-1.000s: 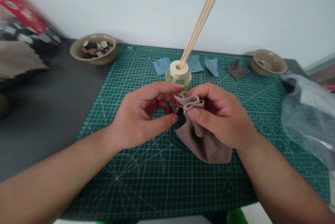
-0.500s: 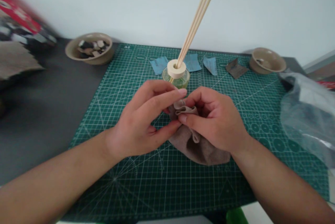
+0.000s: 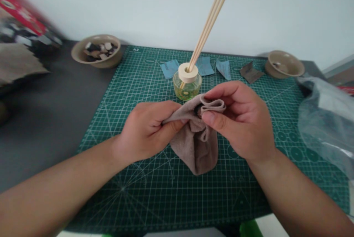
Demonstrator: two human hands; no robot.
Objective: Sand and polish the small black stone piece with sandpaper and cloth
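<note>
cloth pouch [image 3: 196, 144] moved up and left since last frame, hangs straighter, sits just in front of the glass diffuser bottle [image 3: 187, 91] on the cutting mat [image 3: 155, 200]. left hand [image 3: 146, 130] fingers [image 3: 177, 124] pinch one side of the rim, right hand [image 3: 238, 119] fingers [image 3: 210, 117] pinch the other, thumb pressed to forefinger. mouth open, dark contents showing, nothing tied. reed sticks [image 3: 208, 30] stand in the bottle, bowl [image 3: 96, 50] beyond.
</note>
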